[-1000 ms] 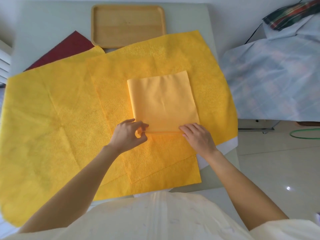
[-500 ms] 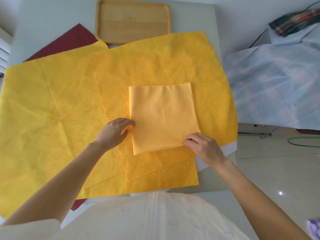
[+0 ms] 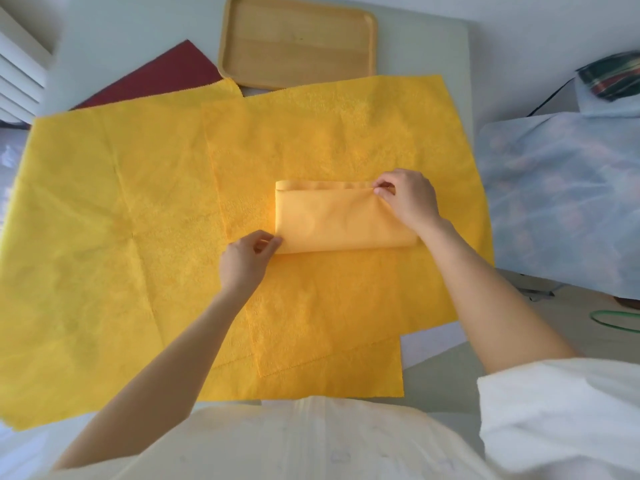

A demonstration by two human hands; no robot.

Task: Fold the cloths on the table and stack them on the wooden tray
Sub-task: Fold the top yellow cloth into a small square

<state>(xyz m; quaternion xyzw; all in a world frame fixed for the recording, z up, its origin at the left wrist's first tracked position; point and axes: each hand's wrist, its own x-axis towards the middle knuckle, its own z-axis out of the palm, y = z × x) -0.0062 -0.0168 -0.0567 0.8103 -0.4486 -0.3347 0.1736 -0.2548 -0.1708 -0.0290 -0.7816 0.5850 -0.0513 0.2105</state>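
Table [image 3: 433, 50]: wooden tray [image 3: 298, 39] bare; left hand [image 3: 247, 258] and right hand [image 3: 407, 199] pinch half-folded orange cloth [image 3: 339, 223]; yellow cloths [image 3: 121, 220] unfolded.

Right hand [image 3: 408, 199] pinching folded cloth [image 3: 341, 221] far corner, left hand [image 3: 247, 259] pinching near corner, wooden tray [image 3: 298, 39] beyond

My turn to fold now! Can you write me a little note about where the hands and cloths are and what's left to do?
Left hand pinches the near left corner of the small folded cloth. Right hand pinches its far right corner.
That cloth is folded over, lying on the big yellow cloths, which are spread flat and unfolded. A dark red cloth peeks out behind them.
The wooden tray holds nothing.
Left: finish this fold, put it on the tray, then fold and stack the others.
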